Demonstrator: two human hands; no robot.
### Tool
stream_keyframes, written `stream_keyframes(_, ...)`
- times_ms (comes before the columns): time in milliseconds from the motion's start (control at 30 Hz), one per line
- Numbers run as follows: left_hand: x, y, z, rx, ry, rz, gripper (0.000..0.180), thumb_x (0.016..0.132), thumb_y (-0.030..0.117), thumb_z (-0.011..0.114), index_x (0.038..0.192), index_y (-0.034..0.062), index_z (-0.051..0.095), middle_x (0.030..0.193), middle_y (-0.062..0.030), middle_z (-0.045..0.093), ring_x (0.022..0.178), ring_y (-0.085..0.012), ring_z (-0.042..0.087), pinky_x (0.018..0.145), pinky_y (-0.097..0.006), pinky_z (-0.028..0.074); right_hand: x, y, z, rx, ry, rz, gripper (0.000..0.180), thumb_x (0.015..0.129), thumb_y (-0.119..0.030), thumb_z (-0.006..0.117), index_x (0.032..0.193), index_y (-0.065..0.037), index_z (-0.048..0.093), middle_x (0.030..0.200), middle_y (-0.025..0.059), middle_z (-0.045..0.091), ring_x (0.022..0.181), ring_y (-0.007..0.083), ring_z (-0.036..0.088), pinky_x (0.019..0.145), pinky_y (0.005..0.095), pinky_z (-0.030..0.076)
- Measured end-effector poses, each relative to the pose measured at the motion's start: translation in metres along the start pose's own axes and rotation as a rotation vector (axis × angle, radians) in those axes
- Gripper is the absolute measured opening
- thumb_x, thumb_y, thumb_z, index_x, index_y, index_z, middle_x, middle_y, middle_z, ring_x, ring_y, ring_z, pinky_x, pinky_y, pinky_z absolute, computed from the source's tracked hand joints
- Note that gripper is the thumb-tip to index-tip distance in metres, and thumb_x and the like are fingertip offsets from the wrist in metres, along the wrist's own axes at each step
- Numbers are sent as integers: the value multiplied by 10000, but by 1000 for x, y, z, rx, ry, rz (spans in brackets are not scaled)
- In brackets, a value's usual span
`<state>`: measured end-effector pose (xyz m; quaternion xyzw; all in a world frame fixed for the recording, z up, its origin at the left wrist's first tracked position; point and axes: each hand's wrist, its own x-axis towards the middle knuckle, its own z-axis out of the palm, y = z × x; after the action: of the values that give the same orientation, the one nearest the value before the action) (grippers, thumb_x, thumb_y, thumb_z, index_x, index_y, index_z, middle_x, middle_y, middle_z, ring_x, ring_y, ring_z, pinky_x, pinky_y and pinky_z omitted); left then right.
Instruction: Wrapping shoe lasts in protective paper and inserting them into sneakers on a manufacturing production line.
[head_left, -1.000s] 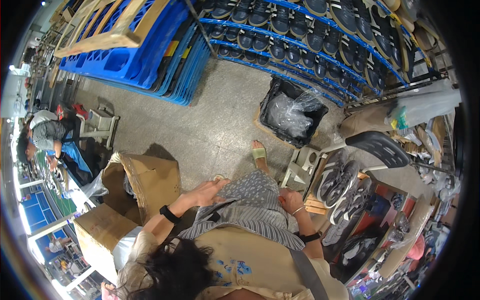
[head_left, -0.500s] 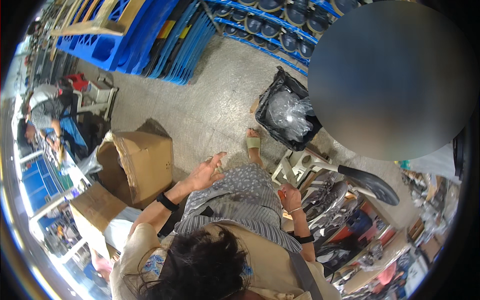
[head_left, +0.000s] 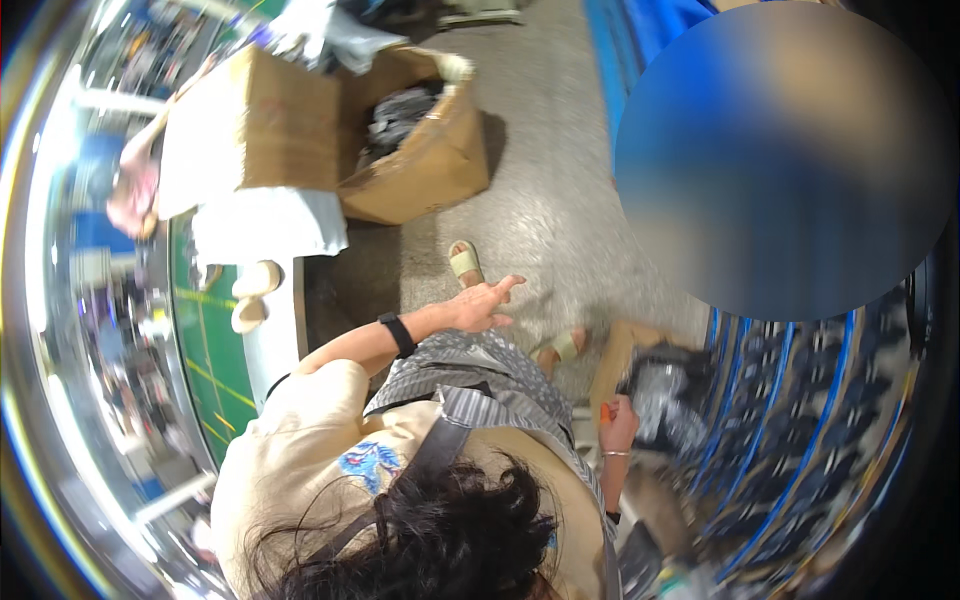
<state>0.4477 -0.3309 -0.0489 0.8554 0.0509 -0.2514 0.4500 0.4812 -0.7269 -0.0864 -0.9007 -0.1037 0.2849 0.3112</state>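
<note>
My left hand [head_left: 484, 305] hangs in front of my apron [head_left: 465, 355], its fingers stretched apart with nothing in them. A black band [head_left: 397, 336] is round that wrist. Low at my right side, my right hand [head_left: 619, 430] is closed round a small orange object [head_left: 605, 411]. Only a bit of that object shows between the fingers, so its kind cannot be made out. My two feet in pale green slippers [head_left: 464, 259] stand apart on the floor, one ahead of the other.
Left ahead stands an open cardboard box [head_left: 430, 165] with dark material inside, beside another carton [head_left: 290, 120]. Two light shoes [head_left: 256, 279] lie by a green conveyor belt [head_left: 212, 370]. A bin lined with black plastic [head_left: 668, 395] and blue shoe racks [head_left: 775, 420] are on my right.
My body has turned left: the boxes now lie ahead, the lined bin and racks to my right. My left hand stays open; the right still holds the orange object.
</note>
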Motion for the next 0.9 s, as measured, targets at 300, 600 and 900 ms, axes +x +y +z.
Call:
stream_keyframes(300,48,-147,-159,-894,1039,-394,378,789,82,641,1134,8,507,830,-50,585,770,-140,563,687,-294,463,192,-274,86,-163,-238,-445,166,786,-30,648,919,27,567,853,207,633,754,372,621,660,420,490)
stream_keyframes(600,135,-257,-271,-1254,1402,-788,290,719,66,689,996,50,606,853,-62,631,802,-177,595,715,-314,477,400,-503,194,-49,-360,-835,92,828,-58,609,892,5,590,765,171,585,664,306,583,614,363,465)
stream_keyframes(900,157,-427,-270,-902,911,-1326,305,700,180,729,968,51,666,999,-143,662,989,-270,623,872,-339,470,617,-528,388,-716,-598,-940,259,784,-115,644,994,23,581,953,163,614,870,304,597,747,370,492)
